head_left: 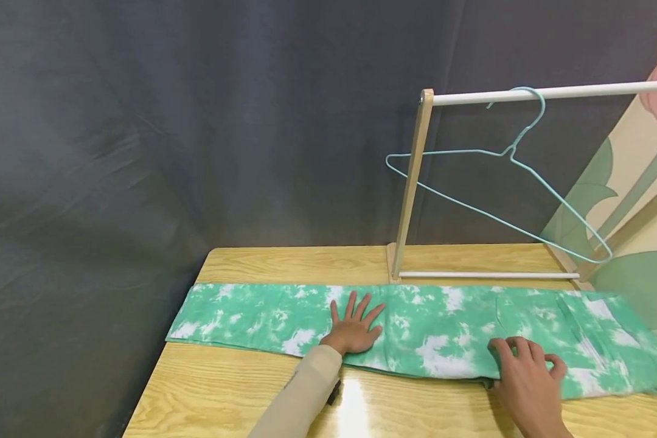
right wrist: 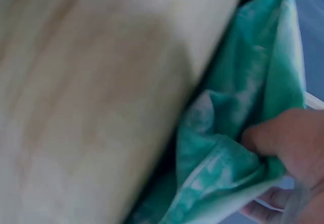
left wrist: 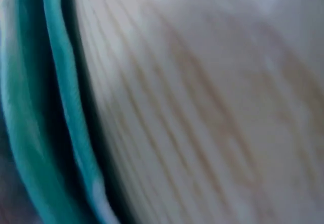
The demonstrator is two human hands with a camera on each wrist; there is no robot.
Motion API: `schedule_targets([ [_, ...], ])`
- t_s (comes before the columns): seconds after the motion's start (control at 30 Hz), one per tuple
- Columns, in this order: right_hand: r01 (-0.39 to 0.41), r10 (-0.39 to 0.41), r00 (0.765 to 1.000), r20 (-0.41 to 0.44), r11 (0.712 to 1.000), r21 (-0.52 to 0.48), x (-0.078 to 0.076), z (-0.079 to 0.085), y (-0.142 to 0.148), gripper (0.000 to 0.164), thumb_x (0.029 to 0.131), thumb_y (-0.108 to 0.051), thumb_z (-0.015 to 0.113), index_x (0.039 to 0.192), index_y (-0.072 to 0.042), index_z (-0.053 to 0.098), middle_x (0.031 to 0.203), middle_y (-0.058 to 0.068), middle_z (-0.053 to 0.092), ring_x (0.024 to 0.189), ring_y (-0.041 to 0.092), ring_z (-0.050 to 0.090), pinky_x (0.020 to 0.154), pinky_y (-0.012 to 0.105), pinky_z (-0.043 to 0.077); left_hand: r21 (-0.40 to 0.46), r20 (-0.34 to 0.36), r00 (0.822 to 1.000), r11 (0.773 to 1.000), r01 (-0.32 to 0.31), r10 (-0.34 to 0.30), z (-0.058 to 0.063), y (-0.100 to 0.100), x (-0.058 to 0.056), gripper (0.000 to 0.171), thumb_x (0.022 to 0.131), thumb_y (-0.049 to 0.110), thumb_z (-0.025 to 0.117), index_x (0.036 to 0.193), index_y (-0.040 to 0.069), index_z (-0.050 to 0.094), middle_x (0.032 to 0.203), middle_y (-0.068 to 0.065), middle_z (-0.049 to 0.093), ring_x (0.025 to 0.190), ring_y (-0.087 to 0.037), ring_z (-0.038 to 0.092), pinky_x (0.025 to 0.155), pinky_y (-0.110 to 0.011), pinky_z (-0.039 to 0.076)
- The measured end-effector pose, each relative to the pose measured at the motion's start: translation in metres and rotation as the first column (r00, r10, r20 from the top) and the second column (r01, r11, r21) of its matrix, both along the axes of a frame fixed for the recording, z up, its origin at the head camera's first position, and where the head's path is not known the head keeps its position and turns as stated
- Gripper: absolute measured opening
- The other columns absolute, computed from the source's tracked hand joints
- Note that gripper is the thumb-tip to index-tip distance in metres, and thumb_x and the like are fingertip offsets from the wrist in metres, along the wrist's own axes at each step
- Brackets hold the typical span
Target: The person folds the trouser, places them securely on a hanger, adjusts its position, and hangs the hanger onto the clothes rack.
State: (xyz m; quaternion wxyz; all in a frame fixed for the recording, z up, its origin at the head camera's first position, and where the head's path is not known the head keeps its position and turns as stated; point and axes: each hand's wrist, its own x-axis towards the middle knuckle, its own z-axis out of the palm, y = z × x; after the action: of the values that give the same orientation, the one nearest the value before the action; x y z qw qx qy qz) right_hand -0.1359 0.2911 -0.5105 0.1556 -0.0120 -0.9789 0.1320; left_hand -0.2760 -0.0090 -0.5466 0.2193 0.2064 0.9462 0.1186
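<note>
A long green-and-white tie-dye cloth [head_left: 285,310], folded into a layered strip, stretches across the table in the head view. My left hand [head_left: 354,334] rests palm down on its middle part, fingers spread. Farther right, my right hand [head_left: 528,374] pinches the near edge. The right wrist view shows that hand [right wrist: 296,143] with its thumb tucked into the bunched folds of the cloth [right wrist: 223,158]. In the left wrist view, layered edges of the cloth [left wrist: 68,87] show at the left, and the left hand cannot be made out there.
A wooden rack [head_left: 413,188] with a white rail stands behind the cloth at the right. From the rail hangs a light-blue hanger [head_left: 476,210]. The wood-grain table [head_left: 224,389] ends at the left against a dark curtain [head_left: 115,152]. A patterned curtain [head_left: 635,201] hangs at the right.
</note>
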Motion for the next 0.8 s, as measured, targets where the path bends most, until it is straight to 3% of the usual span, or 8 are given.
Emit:
schedule_targets([
  [0.13,-0.018,0.018,0.999,-0.029,1.0,0.003,0.012,0.004,0.006,0.06,0.05,0.003,0.086,0.105,-0.01,0.065,0.105,0.02,0.057,0.104,0.045,0.045,0.088,0.072,0.021,0.001,-0.011,1.0,1.0,0.001,-0.001,0.0,0.001,0.002,0.054,0.105,0.056,0.024,0.155,0.053,0.005,0.168,0.015,-0.012,0.154,-0.02,-0.024,0.117,-0.067,-0.017],
  [0.33,0.015,-0.036,0.985,0.167,0.992,0.123,0.017,-0.006,0.005,0.068,0.056,-0.016,0.093,0.116,-0.012,0.061,0.107,0.018,0.055,0.104,0.044,0.048,0.093,0.071,0.021,-0.011,-0.013,1.0,1.0,-0.002,0.002,0.008,0.001,0.002,0.054,0.106,0.054,0.026,0.157,0.049,0.007,0.168,0.013,-0.01,0.155,-0.023,-0.021,0.117,-0.068,-0.015],
  [0.53,-0.015,-0.007,0.986,0.169,0.992,0.128,0.017,-0.009,0.008,0.074,0.052,-0.01,0.095,0.118,-0.011,0.06,0.104,0.017,0.057,0.1,0.042,0.051,0.095,0.071,0.019,-0.009,-0.029,1.0,1.0,-0.005,0.005,0.01,0.003,0.004,0.054,0.106,0.054,0.027,0.157,0.048,0.01,0.169,0.011,-0.006,0.156,-0.024,-0.017,0.117,-0.069,-0.012],
  [0.73,-0.072,0.003,0.932,0.362,0.982,0.176,0.02,-0.005,0.02,0.076,0.059,-0.025,0.094,0.124,-0.006,0.06,0.111,0.021,0.064,0.093,0.041,0.063,0.095,0.077,0.014,-0.019,-0.073,0.997,1.0,-0.011,0.01,0.011,0.005,0.008,0.055,0.106,0.053,0.029,0.157,0.046,0.012,0.17,0.008,-0.002,0.157,-0.027,-0.012,0.117,-0.072,-0.006],
  [0.8,-0.072,-0.006,0.926,0.376,0.979,0.193,0.021,-0.006,0.022,0.071,0.064,-0.026,0.092,0.124,-0.004,0.06,0.11,0.022,0.065,0.094,0.041,0.064,0.097,0.078,0.012,-0.025,-0.08,0.997,1.0,-0.012,0.01,0.01,0.005,0.008,0.055,0.106,0.054,0.028,0.157,0.046,0.011,0.169,0.009,-0.004,0.157,-0.026,-0.013,0.117,-0.072,-0.006],
])
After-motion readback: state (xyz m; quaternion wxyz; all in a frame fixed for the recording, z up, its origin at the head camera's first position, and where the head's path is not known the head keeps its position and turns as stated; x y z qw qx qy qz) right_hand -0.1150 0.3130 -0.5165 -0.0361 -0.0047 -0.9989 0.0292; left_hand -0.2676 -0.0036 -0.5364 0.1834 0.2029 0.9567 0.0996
